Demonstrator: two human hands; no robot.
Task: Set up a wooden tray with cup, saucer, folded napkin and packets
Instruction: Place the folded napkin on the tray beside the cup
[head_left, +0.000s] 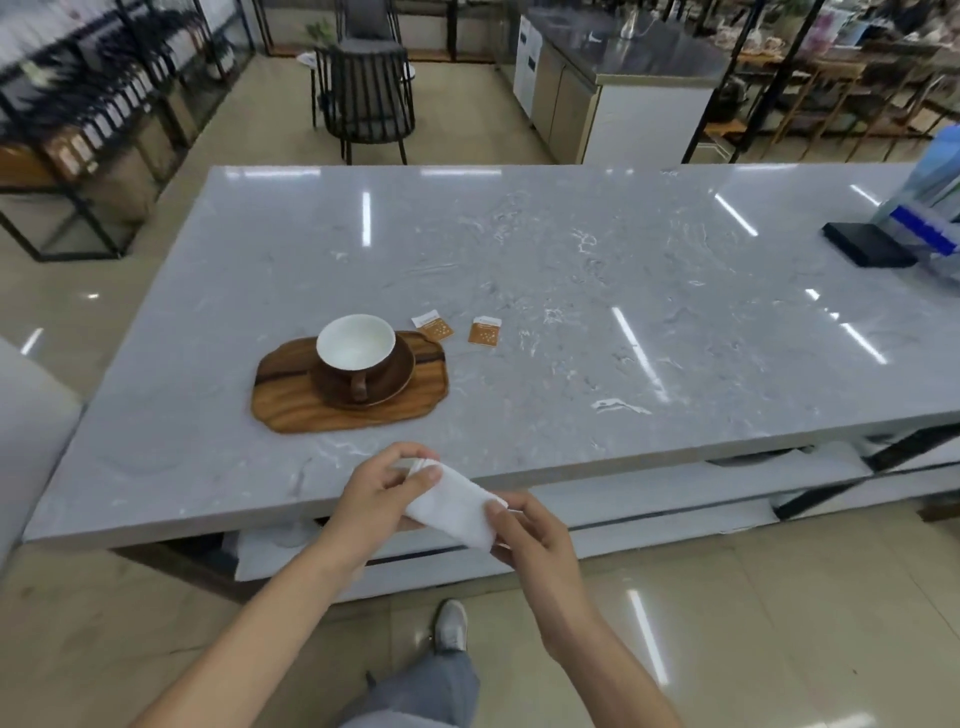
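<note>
A wooden tray lies on the grey marble table. On it sits a brown saucer with a brown cup, white inside, its handle facing me. Two orange-and-white packets lie on the table just right of the tray's far end. At the table's near edge both hands hold a folded white napkin. My left hand pinches its left end and my right hand grips its right end.
A black flat box and a blue-and-white stand sit at the table's far right. A black chair and a steel counter stand beyond the table. Shelves line the left side.
</note>
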